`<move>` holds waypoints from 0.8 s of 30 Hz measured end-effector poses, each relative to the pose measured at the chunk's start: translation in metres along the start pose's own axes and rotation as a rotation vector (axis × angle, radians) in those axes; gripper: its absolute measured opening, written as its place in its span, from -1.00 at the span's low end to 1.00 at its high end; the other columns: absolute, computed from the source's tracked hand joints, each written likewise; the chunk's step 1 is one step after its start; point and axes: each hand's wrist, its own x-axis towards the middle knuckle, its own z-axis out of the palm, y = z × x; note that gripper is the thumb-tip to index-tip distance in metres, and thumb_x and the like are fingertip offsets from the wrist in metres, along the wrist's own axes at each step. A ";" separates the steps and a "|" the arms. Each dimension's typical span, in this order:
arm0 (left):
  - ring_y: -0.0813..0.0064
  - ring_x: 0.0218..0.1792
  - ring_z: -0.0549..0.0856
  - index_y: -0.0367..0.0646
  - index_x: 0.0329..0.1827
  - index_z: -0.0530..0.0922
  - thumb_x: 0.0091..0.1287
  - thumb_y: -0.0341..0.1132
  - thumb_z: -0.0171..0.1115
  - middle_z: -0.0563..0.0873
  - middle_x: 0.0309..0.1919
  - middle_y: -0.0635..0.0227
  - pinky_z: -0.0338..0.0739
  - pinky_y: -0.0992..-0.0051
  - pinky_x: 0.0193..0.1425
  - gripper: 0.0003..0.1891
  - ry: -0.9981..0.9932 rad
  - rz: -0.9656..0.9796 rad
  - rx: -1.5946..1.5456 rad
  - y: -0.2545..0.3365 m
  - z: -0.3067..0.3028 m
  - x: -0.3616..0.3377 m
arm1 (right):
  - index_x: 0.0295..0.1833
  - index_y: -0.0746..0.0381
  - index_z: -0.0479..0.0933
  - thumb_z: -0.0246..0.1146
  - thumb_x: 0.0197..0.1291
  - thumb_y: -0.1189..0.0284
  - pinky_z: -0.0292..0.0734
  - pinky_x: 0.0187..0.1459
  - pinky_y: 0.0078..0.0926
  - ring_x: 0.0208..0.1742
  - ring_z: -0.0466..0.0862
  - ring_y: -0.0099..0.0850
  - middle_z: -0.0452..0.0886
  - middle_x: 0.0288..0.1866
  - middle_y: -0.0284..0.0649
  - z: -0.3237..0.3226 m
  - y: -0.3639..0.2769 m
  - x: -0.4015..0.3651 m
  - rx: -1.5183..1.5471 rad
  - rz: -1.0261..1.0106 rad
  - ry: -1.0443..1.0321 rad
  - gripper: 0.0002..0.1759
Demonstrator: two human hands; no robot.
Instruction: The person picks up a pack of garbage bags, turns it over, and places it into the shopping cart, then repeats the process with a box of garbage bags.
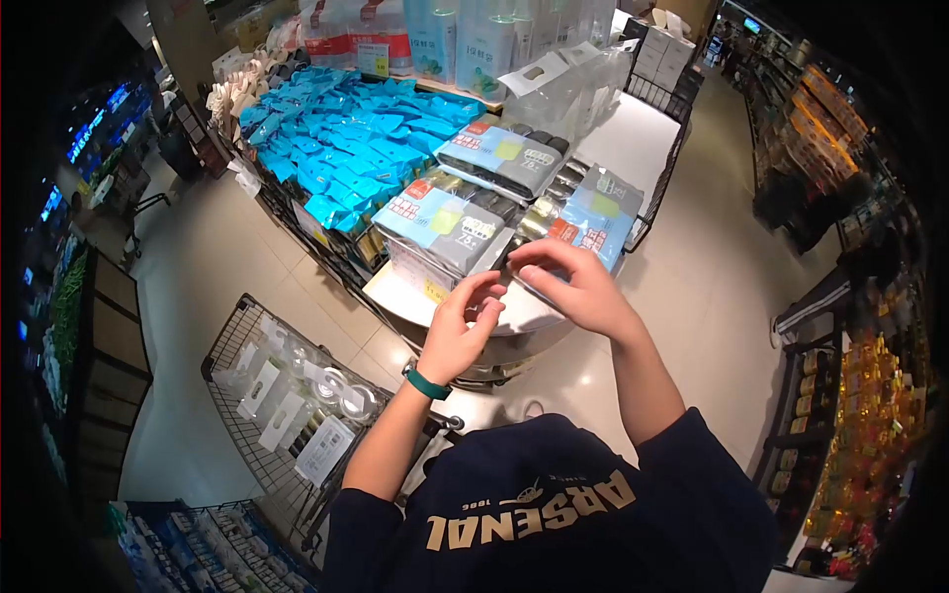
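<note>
Three kinds of stacked packs with blue and grey labels and dark rolls showing lie on the white display table [633, 128]. My right hand [578, 287] is at the near end of the right pack [598, 212], its fingers curved over that edge and apart, with nothing seen in them. Just in front of the front left pack [445, 222] is my left hand [461, 326], palm turned inward, fingers bent and spread, holding nothing. Behind these lies another such pack [502, 158]. A watch with a green band [427, 385] is on my left wrist.
Many bright blue packets [346, 128] fill the table's left side, with clear plastic bags [568, 84] at the back. A wire shopping cart [237, 346] holding packaged goods stands at lower left. Shelves of bottles [870, 435] line the right, near another person's leg [816, 301].
</note>
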 end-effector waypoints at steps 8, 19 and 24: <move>0.46 0.11 0.58 -0.25 0.44 0.14 0.37 -0.43 0.19 0.47 0.19 0.21 0.61 0.32 0.08 -0.38 0.232 -0.168 -0.616 -0.030 0.124 0.069 | 0.01 0.41 0.59 0.29 0.21 0.11 0.54 0.04 -0.19 0.05 0.65 -0.05 0.68 -0.04 0.06 -0.160 0.117 0.042 -0.590 -0.048 0.516 -0.46; 0.43 0.11 0.61 -0.22 0.32 0.24 0.27 -0.49 0.31 0.56 0.12 0.24 0.51 0.39 0.23 -0.42 0.367 -0.004 -0.472 0.014 0.151 0.084 | 0.12 0.39 0.49 0.56 -0.06 0.21 0.57 -0.04 -0.46 -0.11 0.66 -0.42 0.67 -0.09 -0.11 -0.199 0.102 0.027 0.047 0.275 0.213 -0.30; 0.45 -0.03 0.68 -0.23 0.24 0.38 0.26 -0.47 0.31 0.64 0.01 0.26 0.60 0.41 0.09 -0.52 0.312 0.239 -0.560 0.067 0.106 0.115 | 0.15 0.38 0.44 0.49 0.08 0.25 0.50 0.11 -0.50 0.00 0.63 -0.43 0.63 0.02 -0.17 -0.193 0.065 0.039 0.592 0.038 0.134 -0.37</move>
